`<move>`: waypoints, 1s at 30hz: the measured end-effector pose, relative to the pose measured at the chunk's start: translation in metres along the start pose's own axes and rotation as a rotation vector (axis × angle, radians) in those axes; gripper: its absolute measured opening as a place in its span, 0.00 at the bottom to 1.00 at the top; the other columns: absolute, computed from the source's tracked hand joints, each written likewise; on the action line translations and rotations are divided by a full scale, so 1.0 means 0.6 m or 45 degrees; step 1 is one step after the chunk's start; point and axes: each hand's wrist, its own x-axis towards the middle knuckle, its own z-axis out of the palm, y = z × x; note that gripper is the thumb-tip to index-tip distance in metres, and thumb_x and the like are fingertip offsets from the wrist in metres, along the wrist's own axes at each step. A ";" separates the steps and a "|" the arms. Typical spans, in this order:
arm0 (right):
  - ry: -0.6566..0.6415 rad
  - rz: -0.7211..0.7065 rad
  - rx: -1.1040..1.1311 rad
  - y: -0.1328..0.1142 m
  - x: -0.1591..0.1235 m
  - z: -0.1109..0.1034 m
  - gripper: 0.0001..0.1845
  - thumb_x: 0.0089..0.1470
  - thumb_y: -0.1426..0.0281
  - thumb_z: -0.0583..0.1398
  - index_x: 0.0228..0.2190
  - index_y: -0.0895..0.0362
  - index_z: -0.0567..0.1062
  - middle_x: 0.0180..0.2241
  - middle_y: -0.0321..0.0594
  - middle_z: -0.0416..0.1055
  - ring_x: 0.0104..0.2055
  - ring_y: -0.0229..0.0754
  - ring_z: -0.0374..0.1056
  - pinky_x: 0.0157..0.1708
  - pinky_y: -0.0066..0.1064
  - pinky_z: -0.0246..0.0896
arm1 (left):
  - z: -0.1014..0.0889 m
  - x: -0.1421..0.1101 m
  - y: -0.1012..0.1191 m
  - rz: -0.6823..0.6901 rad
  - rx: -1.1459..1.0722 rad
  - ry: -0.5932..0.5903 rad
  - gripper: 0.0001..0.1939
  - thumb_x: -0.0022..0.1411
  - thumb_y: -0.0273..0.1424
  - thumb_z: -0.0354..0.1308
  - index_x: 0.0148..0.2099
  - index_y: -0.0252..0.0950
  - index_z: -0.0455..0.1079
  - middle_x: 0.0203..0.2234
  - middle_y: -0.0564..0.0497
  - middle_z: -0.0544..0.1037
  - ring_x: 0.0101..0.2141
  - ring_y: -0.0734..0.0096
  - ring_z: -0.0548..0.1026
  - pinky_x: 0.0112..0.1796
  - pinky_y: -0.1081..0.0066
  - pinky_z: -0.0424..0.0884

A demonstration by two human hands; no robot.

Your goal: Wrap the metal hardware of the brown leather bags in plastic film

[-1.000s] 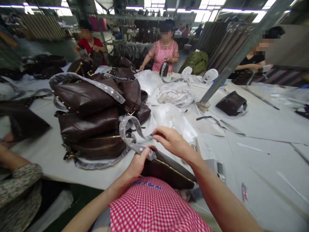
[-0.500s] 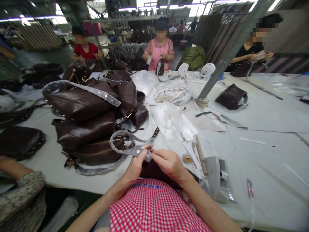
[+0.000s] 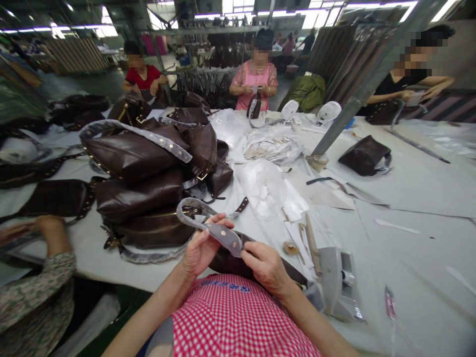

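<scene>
A studded bag strap [image 3: 217, 233] in clear plastic wrap runs across my hands. My left hand [image 3: 201, 250] supports it, thumb at its near edge and fingers behind it. With thumb and fingers pinched, my right hand [image 3: 265, 265] grips the strap's end where the wrap stops; the fingertips partly hide that spot. Below both hands lies a dark brown leather bag [image 3: 232, 263] against my checked apron [image 3: 238, 317]. The strap's far loop curls toward a pile of brown leather bags [image 3: 139, 191] on my left.
A grey tape dispenser [image 3: 336, 282] and a roll of tape [image 3: 290, 248] stand at right, near a pink-handled cutter [image 3: 389, 302]. Plastic bags [image 3: 262, 186] lie ahead. A metal post [image 3: 345, 109] slants up from the table [image 3: 416, 267]. A co-worker's sleeve [image 3: 40, 287] is at left.
My left fingers have opened out behind the strap, showing more of its studs. My right hand has shifted slightly right and down. The co-worker's hand at left has reached onto a bag.
</scene>
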 end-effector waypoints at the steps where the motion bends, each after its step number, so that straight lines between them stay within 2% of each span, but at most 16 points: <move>1: 0.010 0.010 0.008 0.000 -0.002 0.002 0.13 0.61 0.78 0.51 0.35 0.57 0.75 0.33 0.43 0.73 0.32 0.38 0.68 0.31 0.29 0.64 | -0.005 0.000 0.007 0.021 -0.012 -0.026 0.29 0.54 0.41 0.63 0.55 0.32 0.65 0.45 0.42 0.75 0.46 0.57 0.72 0.49 0.58 0.66; 3: 0.025 0.024 0.026 0.000 -0.004 0.005 0.14 0.60 0.78 0.50 0.36 0.57 0.76 0.33 0.44 0.73 0.33 0.39 0.69 0.32 0.29 0.66 | -0.014 0.002 0.022 0.102 -0.019 -0.022 0.27 0.56 0.42 0.62 0.55 0.33 0.66 0.44 0.43 0.76 0.46 0.58 0.73 0.50 0.57 0.65; 5: 0.029 0.034 0.042 -0.001 -0.003 0.006 0.15 0.60 0.79 0.50 0.37 0.57 0.76 0.33 0.44 0.73 0.34 0.40 0.69 0.33 0.30 0.66 | -0.019 0.006 0.038 0.216 0.030 0.033 0.21 0.59 0.41 0.60 0.50 0.34 0.69 0.37 0.47 0.78 0.42 0.62 0.75 0.50 0.58 0.66; 7: 0.014 0.032 0.061 -0.003 0.002 0.009 0.15 0.60 0.78 0.50 0.37 0.57 0.76 0.33 0.43 0.73 0.33 0.40 0.69 0.32 0.29 0.66 | -0.015 0.011 0.056 0.273 0.154 0.074 0.17 0.60 0.41 0.60 0.43 0.33 0.71 0.29 0.49 0.79 0.36 0.65 0.77 0.47 0.60 0.69; 9: -0.006 0.034 0.086 -0.006 0.010 0.013 0.16 0.60 0.78 0.49 0.36 0.57 0.76 0.32 0.43 0.73 0.32 0.39 0.69 0.31 0.28 0.66 | 0.002 0.019 0.075 0.269 0.325 0.061 0.17 0.58 0.42 0.61 0.39 0.31 0.71 0.24 0.49 0.78 0.31 0.66 0.77 0.40 0.65 0.71; 12: -0.044 0.052 0.120 -0.008 0.021 0.008 0.16 0.60 0.78 0.49 0.36 0.56 0.75 0.32 0.43 0.73 0.32 0.39 0.69 0.30 0.28 0.67 | 0.043 0.029 0.103 0.194 0.587 -0.068 0.18 0.58 0.43 0.61 0.35 0.30 0.69 0.21 0.48 0.77 0.23 0.71 0.74 0.27 0.73 0.69; 14: -0.023 0.089 0.119 -0.005 0.023 -0.011 0.13 0.59 0.78 0.50 0.36 0.56 0.73 0.32 0.42 0.72 0.32 0.39 0.70 0.31 0.27 0.67 | 0.068 0.035 0.117 0.075 0.737 -0.190 0.18 0.58 0.43 0.60 0.32 0.31 0.66 0.19 0.50 0.75 0.19 0.74 0.71 0.23 0.76 0.66; 16: 0.153 0.169 0.081 0.001 0.025 -0.042 0.09 0.58 0.78 0.54 0.36 0.55 0.71 0.32 0.41 0.72 0.33 0.39 0.70 0.33 0.29 0.67 | 0.086 0.039 0.125 -0.073 0.845 -0.284 0.18 0.58 0.44 0.59 0.31 0.32 0.65 0.18 0.51 0.74 0.18 0.76 0.69 0.21 0.77 0.64; 18: 0.381 0.293 0.038 0.009 0.030 -0.080 0.06 0.57 0.75 0.57 0.37 0.55 0.70 0.36 0.43 0.71 0.39 0.43 0.69 0.40 0.34 0.67 | 0.093 0.043 0.127 -0.191 0.924 -0.346 0.18 0.58 0.44 0.59 0.32 0.33 0.65 0.17 0.53 0.72 0.16 0.77 0.67 0.18 0.78 0.61; 20: 0.463 0.398 0.044 0.017 0.046 -0.112 0.11 0.58 0.68 0.56 0.44 0.55 0.68 0.45 0.48 0.69 0.49 0.48 0.67 0.48 0.43 0.63 | 0.093 0.047 0.125 -0.258 0.995 -0.388 0.18 0.57 0.45 0.59 0.33 0.33 0.65 0.16 0.55 0.71 0.15 0.78 0.65 0.17 0.79 0.59; 22: 0.348 0.439 0.134 0.025 0.075 -0.132 0.21 0.61 0.60 0.52 0.52 0.56 0.65 0.54 0.52 0.64 0.57 0.53 0.60 0.55 0.49 0.56 | 0.089 0.050 0.122 -0.285 1.039 -0.423 0.19 0.57 0.46 0.58 0.32 0.33 0.64 0.15 0.55 0.70 0.14 0.79 0.64 0.16 0.80 0.58; 24: 0.163 0.430 0.282 0.035 0.112 -0.138 0.28 0.62 0.52 0.46 0.55 0.56 0.64 0.55 0.51 0.65 0.59 0.53 0.58 0.58 0.50 0.51 | 0.085 0.052 0.120 -0.277 1.025 -0.450 0.19 0.57 0.46 0.58 0.31 0.33 0.64 0.15 0.56 0.69 0.14 0.80 0.63 0.17 0.80 0.58; 26: -0.088 0.447 0.479 0.046 0.148 -0.133 0.32 0.61 0.48 0.42 0.51 0.56 0.69 0.49 0.48 0.71 0.54 0.52 0.64 0.58 0.47 0.53 | 0.080 0.054 0.121 -0.253 0.974 -0.451 0.18 0.57 0.45 0.59 0.31 0.33 0.64 0.15 0.57 0.68 0.14 0.81 0.63 0.17 0.80 0.58; 28: -0.330 0.515 0.666 0.059 0.174 -0.124 0.35 0.61 0.46 0.40 0.43 0.57 0.74 0.41 0.45 0.75 0.45 0.49 0.69 0.50 0.41 0.61 | 0.073 0.054 0.126 -0.219 0.903 -0.431 0.18 0.56 0.44 0.60 0.31 0.33 0.65 0.15 0.57 0.67 0.14 0.81 0.62 0.17 0.80 0.57; 30: -0.508 0.612 0.801 0.074 0.182 -0.115 0.37 0.59 0.44 0.40 0.36 0.58 0.75 0.33 0.43 0.75 0.37 0.46 0.70 0.41 0.36 0.64 | 0.062 0.052 0.132 -0.191 0.827 -0.420 0.19 0.54 0.44 0.62 0.31 0.32 0.64 0.15 0.56 0.67 0.15 0.81 0.63 0.17 0.80 0.56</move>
